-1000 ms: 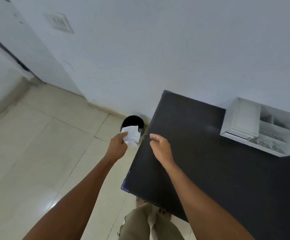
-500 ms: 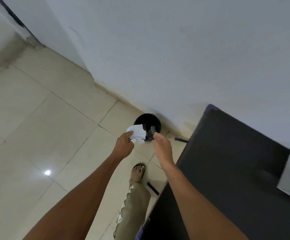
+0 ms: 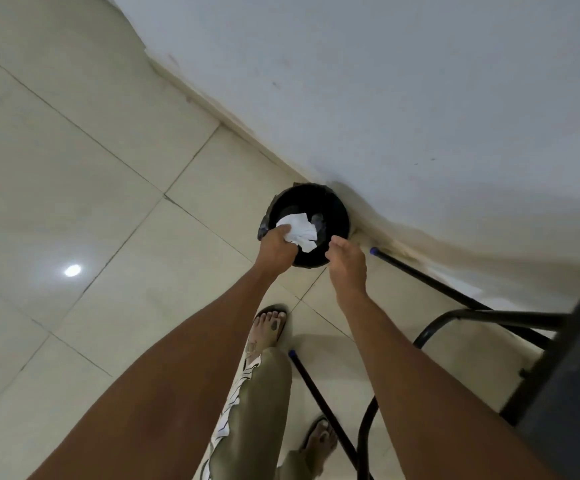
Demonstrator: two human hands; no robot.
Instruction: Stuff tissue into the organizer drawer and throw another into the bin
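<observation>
Both hands have moved over the bin [image 3: 337, 206], left hand [image 3: 276, 249] grasping tissue [image 3: 299, 230], right hand [image 3: 347, 263] released.

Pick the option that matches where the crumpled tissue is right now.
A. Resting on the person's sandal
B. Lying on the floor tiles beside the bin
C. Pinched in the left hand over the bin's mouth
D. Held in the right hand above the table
C: the left hand grips the white tissue directly over the black bin, while the right hand is empty.
</observation>
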